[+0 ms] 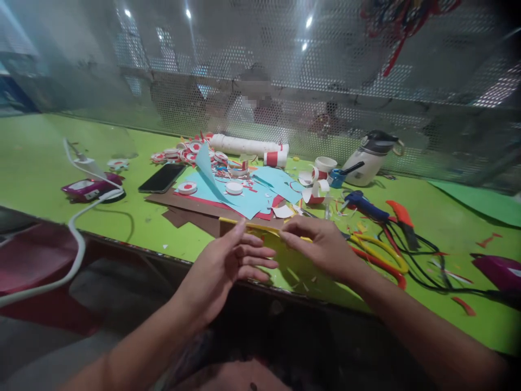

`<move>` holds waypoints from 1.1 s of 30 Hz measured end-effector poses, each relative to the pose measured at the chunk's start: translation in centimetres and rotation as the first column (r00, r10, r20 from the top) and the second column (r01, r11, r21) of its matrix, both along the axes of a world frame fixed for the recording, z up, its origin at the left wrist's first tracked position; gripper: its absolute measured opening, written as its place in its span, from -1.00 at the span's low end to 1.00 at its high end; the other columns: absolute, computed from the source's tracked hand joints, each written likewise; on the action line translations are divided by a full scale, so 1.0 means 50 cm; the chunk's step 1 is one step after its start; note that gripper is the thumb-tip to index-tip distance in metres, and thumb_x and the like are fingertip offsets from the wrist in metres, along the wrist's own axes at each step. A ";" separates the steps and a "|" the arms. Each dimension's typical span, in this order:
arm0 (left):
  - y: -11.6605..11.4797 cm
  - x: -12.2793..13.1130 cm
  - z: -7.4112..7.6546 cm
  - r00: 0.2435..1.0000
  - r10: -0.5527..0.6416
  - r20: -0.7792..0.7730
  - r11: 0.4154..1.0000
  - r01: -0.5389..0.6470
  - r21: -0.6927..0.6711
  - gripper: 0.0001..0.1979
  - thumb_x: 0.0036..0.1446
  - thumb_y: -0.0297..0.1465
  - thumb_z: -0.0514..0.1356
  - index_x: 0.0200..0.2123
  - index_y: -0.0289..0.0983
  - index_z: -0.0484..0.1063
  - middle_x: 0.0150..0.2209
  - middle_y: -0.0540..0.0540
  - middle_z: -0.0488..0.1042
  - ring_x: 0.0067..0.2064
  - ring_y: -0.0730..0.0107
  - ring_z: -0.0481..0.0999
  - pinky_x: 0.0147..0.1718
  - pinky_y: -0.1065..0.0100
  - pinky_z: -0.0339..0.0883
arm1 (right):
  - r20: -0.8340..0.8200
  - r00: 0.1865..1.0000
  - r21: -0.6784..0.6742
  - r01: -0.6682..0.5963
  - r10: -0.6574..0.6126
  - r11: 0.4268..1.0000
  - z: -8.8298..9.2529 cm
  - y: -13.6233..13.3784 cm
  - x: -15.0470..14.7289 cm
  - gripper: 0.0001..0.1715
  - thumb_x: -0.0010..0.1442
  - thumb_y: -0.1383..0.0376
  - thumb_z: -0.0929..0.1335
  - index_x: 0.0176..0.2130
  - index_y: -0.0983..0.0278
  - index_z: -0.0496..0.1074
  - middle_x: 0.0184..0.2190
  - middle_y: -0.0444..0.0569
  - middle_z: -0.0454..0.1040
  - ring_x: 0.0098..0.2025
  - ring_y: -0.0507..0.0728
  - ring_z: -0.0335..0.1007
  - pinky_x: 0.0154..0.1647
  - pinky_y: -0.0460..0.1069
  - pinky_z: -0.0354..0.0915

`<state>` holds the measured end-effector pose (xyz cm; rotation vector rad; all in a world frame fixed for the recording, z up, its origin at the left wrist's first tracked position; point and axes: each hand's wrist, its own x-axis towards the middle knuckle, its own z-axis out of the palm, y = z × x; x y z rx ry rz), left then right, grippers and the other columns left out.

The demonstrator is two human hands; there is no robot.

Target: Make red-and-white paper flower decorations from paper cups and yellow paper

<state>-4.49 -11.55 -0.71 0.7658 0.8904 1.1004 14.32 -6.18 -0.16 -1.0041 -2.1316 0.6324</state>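
Note:
Near the front edge of the green table, my right hand pinches a yellow sheet of paper between thumb and fingertips. The paper stands on edge, its upper rim running left behind my left hand. My left hand holds nothing; its fingers are stretched out and slightly apart beside the paper, the thumb pointing up near its left end. Whether that thumb touches the paper, I cannot tell. Just behind lie light-blue paper sheets on brown card. Scissors with yellow and orange handles rest by my right wrist.
A phone and a pile of red-and-white paper discs lie behind on the left. Cut paper cups, a white jug, a blue glue gun and an orange-handled tool occupy the right. A white cable crosses the left edge.

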 end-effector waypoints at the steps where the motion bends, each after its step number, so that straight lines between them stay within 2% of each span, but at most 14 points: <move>1: -0.005 -0.004 0.006 0.990 0.051 -0.130 0.995 -0.039 0.095 -0.68 0.14 -0.19 0.14 -0.31 -0.37 0.41 -0.31 -0.25 0.55 -0.25 0.16 0.56 -0.36 0.28 0.46 | -0.065 0.997 -0.135 0.018 -0.027 0.991 0.004 0.006 0.000 -0.83 0.15 0.28 0.33 -0.41 0.32 0.45 -0.52 -0.07 0.44 -0.47 0.04 0.31 -0.42 -0.04 0.22; 2: -0.008 -0.010 0.010 0.953 0.138 -0.271 0.975 -0.084 0.205 -0.73 0.10 -0.21 0.20 -0.33 -0.35 0.42 -0.33 -0.19 0.55 -0.26 0.20 0.55 -0.36 0.31 0.45 | -0.122 0.991 -0.256 0.021 -0.054 0.966 0.006 0.012 0.001 -0.80 0.12 0.24 0.35 -0.44 0.33 0.45 -0.55 -0.09 0.43 -0.50 0.03 0.30 -0.44 -0.05 0.21; 4: -0.006 -0.025 0.016 0.783 0.372 -0.498 0.888 -0.143 0.437 -0.80 0.04 -0.28 0.26 -0.34 -0.31 0.44 -0.36 -0.11 0.53 -0.29 0.28 0.52 -0.35 0.34 0.42 | -0.216 0.971 -0.424 -0.001 -0.100 0.906 0.007 0.025 0.001 -0.75 0.06 0.18 0.38 -0.48 0.34 0.44 -0.57 -0.10 0.42 -0.53 0.00 0.27 -0.46 -0.05 0.20; 7: 0.023 -0.054 0.021 0.520 0.640 -0.565 0.692 -0.072 0.718 -0.86 0.09 -0.33 0.21 -0.30 -0.28 0.45 -0.31 -0.07 0.50 -0.31 0.37 0.47 -0.25 0.33 0.38 | -0.310 0.938 -0.545 -0.043 -0.154 0.838 0.001 0.042 0.003 -0.73 -0.03 0.18 0.43 -0.52 0.35 0.42 -0.58 -0.10 0.42 -0.57 -0.04 0.22 -0.49 -0.07 0.15; 9: 0.055 -0.071 0.024 0.450 0.725 -0.522 0.582 0.004 0.813 -0.85 0.11 -0.35 0.18 -0.26 -0.28 0.45 -0.25 -0.09 0.48 -0.29 0.38 0.45 -0.23 0.32 0.37 | -0.358 0.916 -0.583 -0.070 -0.179 0.810 -0.004 0.048 0.004 -0.73 -0.06 0.19 0.45 -0.53 0.36 0.41 -0.58 -0.11 0.42 -0.58 -0.05 0.20 -0.50 -0.08 0.13; 12: 0.098 -0.078 0.034 0.430 0.738 -0.521 0.521 0.129 0.844 -0.81 0.12 -0.37 0.16 -0.21 -0.29 0.46 -0.16 -0.14 0.46 -0.13 0.30 0.44 -0.16 0.31 0.35 | -0.390 0.902 -0.605 -0.100 -0.185 0.790 -0.006 0.050 0.005 -0.73 -0.06 0.19 0.45 -0.53 0.35 0.41 -0.57 -0.12 0.41 -0.58 -0.06 0.18 -0.51 -0.09 0.10; 16: 0.096 -0.063 0.046 0.432 0.693 -0.577 0.593 0.114 0.797 -0.83 0.13 -0.33 0.15 -0.32 -0.31 0.46 -0.29 -0.09 0.47 -0.24 0.35 0.45 -0.30 0.38 0.33 | -0.284 0.946 -0.511 -0.009 -0.158 0.860 0.000 0.036 0.005 -0.74 0.03 0.18 0.41 -0.51 0.34 0.40 -0.57 -0.12 0.40 -0.55 -0.03 0.21 -0.46 -0.06 0.15; 19: 0.062 -0.066 0.041 0.453 0.650 -0.610 0.699 -0.041 0.714 -0.76 0.13 -0.24 0.15 -0.44 -0.29 0.43 -0.46 -0.02 0.42 -0.42 0.42 0.40 -0.39 0.39 0.30 | -0.101 0.983 -0.240 0.123 -0.150 0.963 -0.001 0.010 0.005 -0.80 0.12 0.23 0.34 -0.46 0.31 0.42 -0.54 -0.10 0.42 -0.48 0.03 0.28 -0.42 -0.05 0.18; 23: 0.020 -0.091 0.010 0.407 0.746 -0.527 0.655 -0.300 0.694 -0.78 0.05 -0.22 0.22 -0.42 -0.27 0.40 -0.40 -0.01 0.40 -0.33 0.39 0.40 -0.32 0.40 0.29 | 0.071 0.995 0.172 0.060 -0.073 0.983 -0.013 -0.023 0.006 -0.85 0.18 0.37 0.29 -0.43 0.30 0.40 -0.49 -0.06 0.41 -0.44 0.06 0.29 -0.40 -0.04 0.19; 25: -0.008 -0.090 -0.010 0.515 0.693 -0.505 0.714 -0.391 0.581 -0.75 0.02 -0.20 0.24 -0.47 -0.26 0.34 -0.48 0.03 0.36 -0.41 0.43 0.38 -0.40 0.42 0.27 | 0.134 0.991 0.282 -0.026 -0.013 0.959 -0.021 -0.032 0.008 -0.84 0.20 0.41 0.26 -0.39 0.31 0.39 -0.46 -0.03 0.39 -0.42 0.07 0.29 -0.39 -0.03 0.20; 27: -0.047 -0.069 -0.028 0.743 0.499 -0.446 0.863 -0.377 0.337 -0.73 0.04 -0.21 0.24 -0.50 -0.27 0.31 -0.54 0.04 0.37 -0.50 0.48 0.37 -0.45 0.43 0.27 | 0.184 0.982 0.340 -0.093 0.031 0.936 -0.028 -0.035 0.010 -0.84 0.22 0.43 0.24 -0.35 0.31 0.39 -0.41 0.01 0.39 -0.37 0.08 0.30 -0.35 -0.03 0.23; 29: -0.090 -0.034 -0.039 0.920 0.313 -0.238 0.949 -0.311 0.046 -0.75 0.06 -0.25 0.24 -0.48 -0.30 0.32 -0.48 -0.03 0.46 -0.45 0.43 0.47 -0.39 0.41 0.35 | 0.216 0.975 0.375 -0.135 0.055 0.917 -0.035 -0.036 0.014 -0.85 0.23 0.44 0.24 -0.31 0.32 0.39 -0.38 0.04 0.39 -0.34 0.10 0.31 -0.33 -0.02 0.24; 31: -0.120 0.001 -0.044 0.981 0.195 0.015 0.961 -0.188 -0.202 -0.80 0.10 -0.31 0.21 -0.44 -0.34 0.37 -0.42 -0.13 0.51 -0.29 0.27 0.56 -0.26 0.33 0.42 | 0.241 0.968 0.401 -0.166 0.071 0.901 -0.041 -0.036 0.018 -0.86 0.24 0.44 0.24 -0.28 0.32 0.39 -0.37 0.04 0.39 -0.32 0.10 0.31 -0.32 -0.02 0.25; 33: -0.126 0.027 -0.045 0.968 0.128 0.218 0.954 -0.060 -0.292 -0.80 0.15 -0.34 0.17 -0.27 -0.39 0.41 -0.29 -0.27 0.54 -0.20 0.15 0.58 -0.25 0.31 0.45 | 0.277 0.957 0.420 -0.197 0.082 0.886 -0.046 -0.038 0.024 -0.86 0.24 0.44 0.25 -0.26 0.31 0.40 -0.36 0.04 0.39 -0.32 0.10 0.30 -0.32 -0.02 0.25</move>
